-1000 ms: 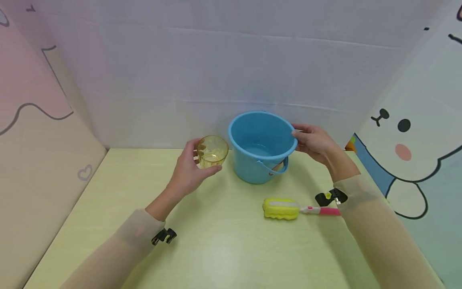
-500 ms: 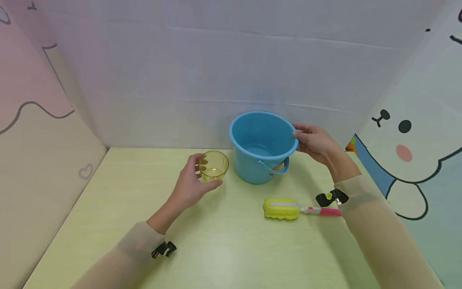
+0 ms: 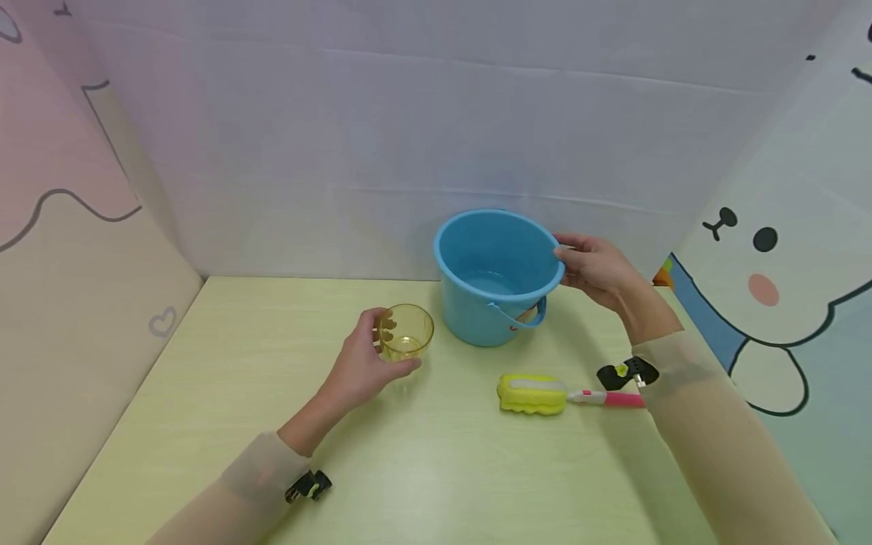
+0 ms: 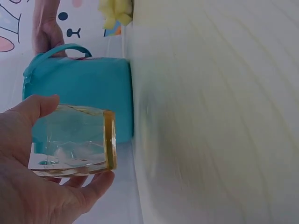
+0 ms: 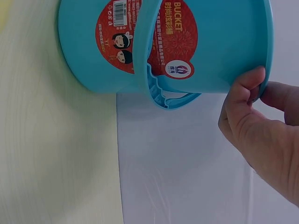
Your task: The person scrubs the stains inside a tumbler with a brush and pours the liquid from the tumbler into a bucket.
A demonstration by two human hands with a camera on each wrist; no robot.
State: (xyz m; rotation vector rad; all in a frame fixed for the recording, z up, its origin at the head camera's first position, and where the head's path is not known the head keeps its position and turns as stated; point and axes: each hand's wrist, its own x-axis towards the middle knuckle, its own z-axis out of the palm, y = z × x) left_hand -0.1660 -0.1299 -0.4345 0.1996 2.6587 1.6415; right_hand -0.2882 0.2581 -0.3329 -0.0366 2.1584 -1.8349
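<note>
My left hand (image 3: 368,359) grips an amber glass cup (image 3: 406,333), thumb on one side and fingers on the other. The cup is upright. In the left wrist view a narrow gap shows between the thick amber base of the glass cup (image 4: 110,140) and the tabletop. A blue bucket (image 3: 470,314) stands at the back of the table, right of the cup, its handle hanging down in front. My right hand (image 3: 599,276) pinches the bucket's right rim. In the right wrist view a red label (image 5: 180,42) shows on the bucket's side. Whether the bucket holds water I cannot tell.
A yellow sponge brush (image 3: 531,393) with a pink and white handle lies on the table (image 3: 409,469) in front of the bucket. My right forearm hides the handle's end. A pale cloth wall (image 3: 341,151) rises behind the table's back edge, with printed panels at both sides.
My left hand has lowered the glass cup toward the tabletop and brought it nearer to me. The right hand and the bucket have stayed put.
</note>
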